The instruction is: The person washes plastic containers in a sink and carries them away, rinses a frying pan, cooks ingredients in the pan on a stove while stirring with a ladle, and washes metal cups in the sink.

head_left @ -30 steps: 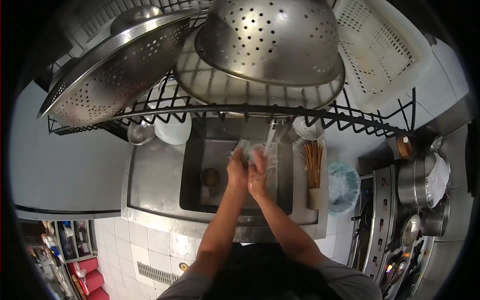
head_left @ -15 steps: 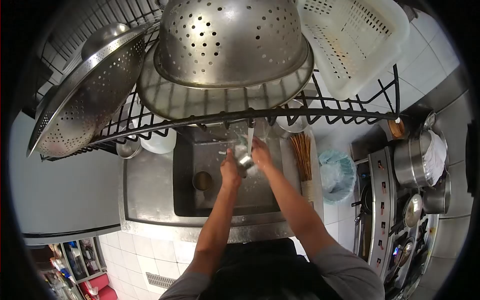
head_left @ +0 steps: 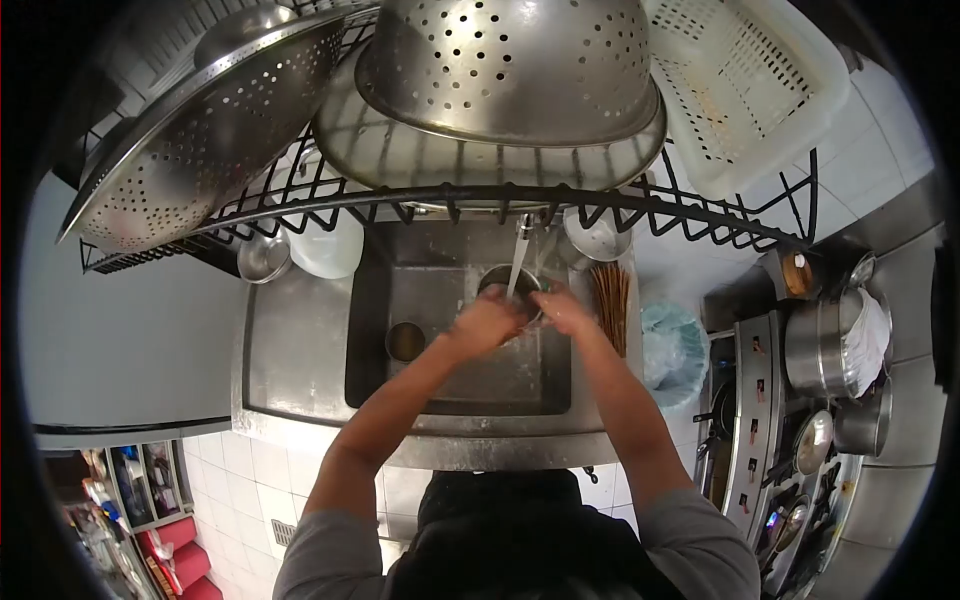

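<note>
Water from the faucet point(head_left: 525, 226) runs down into a round metal bowl point(head_left: 497, 276) in the sink point(head_left: 450, 395). My left hand point(head_left: 488, 320) is at the bowl's near left side, under the stream, its fingertips blurred and partly hidden by water. On the bowl's right side my right hand point(head_left: 565, 308) is closed at the rim, fingers bent towards the opening. What lies inside the bowl cannot be made out.
Above the sink hangs a black wire rack point(head_left: 460, 196) with metal colanders point(head_left: 510, 75) and a white plastic basket point(head_left: 745, 100). A bamboo brush point(head_left: 610, 305) and a bin lined with a blue bag point(head_left: 672, 350) are to the right. Small bowls point(head_left: 264, 258) stand left.
The small metal piece seen blurred between my hands is no longer distinct. Both hands have shifted, the right one further right, and a round bowl now shows beneath the water. The view has tilted.
</note>
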